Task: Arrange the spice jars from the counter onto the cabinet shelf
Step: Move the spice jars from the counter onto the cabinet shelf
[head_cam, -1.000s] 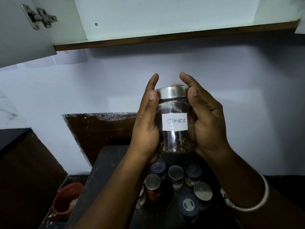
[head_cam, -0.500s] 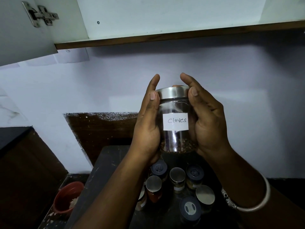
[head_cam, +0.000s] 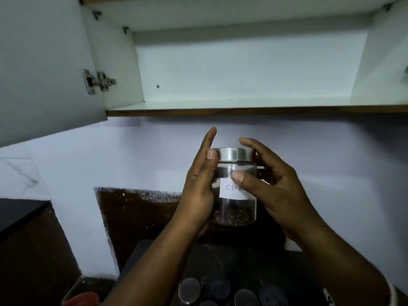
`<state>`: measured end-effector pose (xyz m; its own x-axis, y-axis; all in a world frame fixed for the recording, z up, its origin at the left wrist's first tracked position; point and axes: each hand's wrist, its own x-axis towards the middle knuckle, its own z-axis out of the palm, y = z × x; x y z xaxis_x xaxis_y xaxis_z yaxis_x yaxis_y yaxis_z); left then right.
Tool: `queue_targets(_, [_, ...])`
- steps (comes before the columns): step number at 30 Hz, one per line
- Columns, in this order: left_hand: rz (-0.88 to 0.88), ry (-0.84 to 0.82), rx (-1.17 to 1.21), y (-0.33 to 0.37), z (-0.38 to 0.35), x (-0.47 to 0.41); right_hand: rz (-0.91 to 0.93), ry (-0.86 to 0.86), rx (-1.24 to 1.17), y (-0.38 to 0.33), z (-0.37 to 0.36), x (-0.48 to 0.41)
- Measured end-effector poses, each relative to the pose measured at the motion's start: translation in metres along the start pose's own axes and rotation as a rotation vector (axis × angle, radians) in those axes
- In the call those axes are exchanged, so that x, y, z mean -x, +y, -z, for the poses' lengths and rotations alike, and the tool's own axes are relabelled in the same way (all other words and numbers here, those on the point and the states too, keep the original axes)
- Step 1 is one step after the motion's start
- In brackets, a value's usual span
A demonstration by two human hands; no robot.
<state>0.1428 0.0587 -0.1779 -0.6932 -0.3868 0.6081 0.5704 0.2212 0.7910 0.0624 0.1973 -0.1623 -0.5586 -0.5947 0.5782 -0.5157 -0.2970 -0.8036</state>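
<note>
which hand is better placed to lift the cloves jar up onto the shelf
Right, probably. The right hand curls round the cloves jar, thumb across its label and fingers behind the lid; the left hand only presses flat against its side. The shelf is directly above.

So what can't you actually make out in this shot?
All in the head view:
1. Label on the held jar: only "Clo" is legible; the right hand covers the rest with its thumb.
2. Jars on the counter: dark and cut off by the bottom edge, so labels and contents are unreadable.
3. Red bowl: only a sliver shows at the bottom edge.
4. Left hand: most of its fingers are hidden behind the jar.
</note>
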Motion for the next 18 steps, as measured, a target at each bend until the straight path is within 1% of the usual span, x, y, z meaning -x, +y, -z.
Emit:
queue_targets(2, [-0.065,0.010,-0.096,0.005,0.007,-0.027,0.026,-0.012,0.086,-0.011,0.004,-0.026])
queue_targets(6, [-0.140,-0.050,-0.267,0.015,0.032,-0.103,0.114,-0.009,0.173,-0.029,0.008,-0.097])
queue_targets(7, [-0.185,-0.035,-0.312,0.014,0.045,-0.124,0.142,0.000,0.203,-0.034,0.007,-0.117])
queue_targets(8, [-0.243,0.015,-0.404,0.012,0.060,-0.145,0.176,0.022,0.241,-0.039,0.006,-0.137])
queue_targets(9, [-0.288,0.089,-0.557,0.008,0.079,-0.164,0.208,0.054,0.282,-0.043,0.004,-0.156])
queue_targets(10, [-0.306,0.159,-0.770,0.003,0.103,-0.183,0.234,0.082,0.318,-0.046,-0.001,-0.178])
queue_targets(11, [-0.272,0.199,-1.024,-0.005,0.128,-0.198,0.242,0.102,0.342,-0.048,-0.004,-0.198])
queue_targets(12, [-0.202,0.214,-1.272,-0.013,0.152,-0.208,0.233,0.112,0.355,-0.046,-0.007,-0.215])
queue_targets(13, [-0.141,0.223,-1.461,-0.019,0.176,-0.213,0.215,0.111,0.363,-0.042,-0.011,-0.233])
queue_targets(14, [-0.122,0.229,-1.561,-0.026,0.195,-0.215,0.194,0.103,0.370,-0.035,-0.015,-0.250])
queue_targets(16, [-0.167,0.254,-1.577,-0.035,0.217,-0.216,0.162,0.073,0.385,-0.016,-0.031,-0.281])
queue_targets(18, [-0.238,0.308,-1.579,-0.043,0.223,-0.220,0.131,0.046,0.398,0.005,-0.052,-0.308])
